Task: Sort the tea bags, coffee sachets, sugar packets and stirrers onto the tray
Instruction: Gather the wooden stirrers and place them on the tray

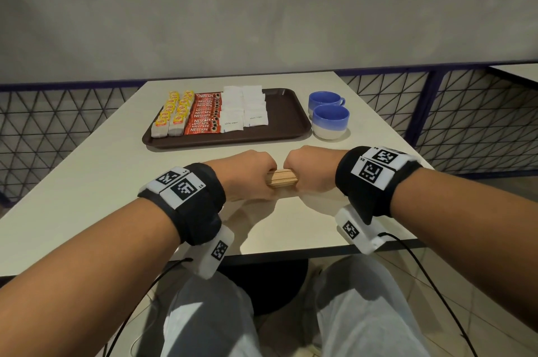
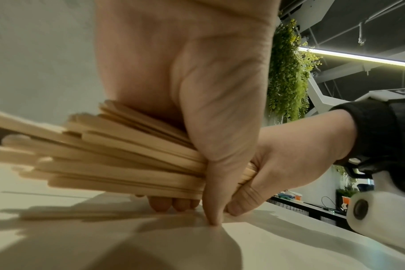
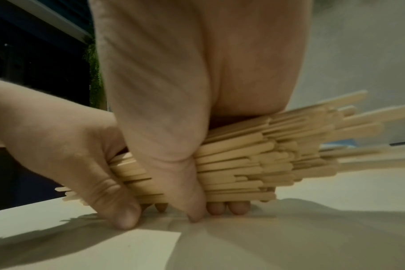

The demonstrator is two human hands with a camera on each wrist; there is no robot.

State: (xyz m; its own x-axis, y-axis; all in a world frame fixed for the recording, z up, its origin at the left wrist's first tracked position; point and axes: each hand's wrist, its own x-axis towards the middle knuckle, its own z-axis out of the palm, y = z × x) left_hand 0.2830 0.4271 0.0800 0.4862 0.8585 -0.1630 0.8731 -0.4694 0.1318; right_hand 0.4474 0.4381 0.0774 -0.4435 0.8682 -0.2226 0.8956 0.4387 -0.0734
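Note:
A thick bundle of wooden stirrers (image 1: 281, 178) lies just above the white table, gripped at both ends. My left hand (image 1: 247, 174) wraps its fingers and thumb round the left part of the stirrers (image 2: 118, 157). My right hand (image 1: 308, 170) curls round the right part of the stirrers (image 3: 243, 164). Their ends splay out unevenly. On the brown tray (image 1: 286, 115) behind lie two rows of yellow tea bags (image 1: 173, 115), a column of red coffee sachets (image 1: 205, 116) and two columns of white sugar packets (image 1: 244, 107). The tray's right part is bare.
Two blue and white cups (image 1: 329, 116) stand right of the tray. The white table (image 1: 87, 182) ends at a near edge just under my wrists. A dark wire-mesh railing (image 1: 465, 112) runs behind and to the right.

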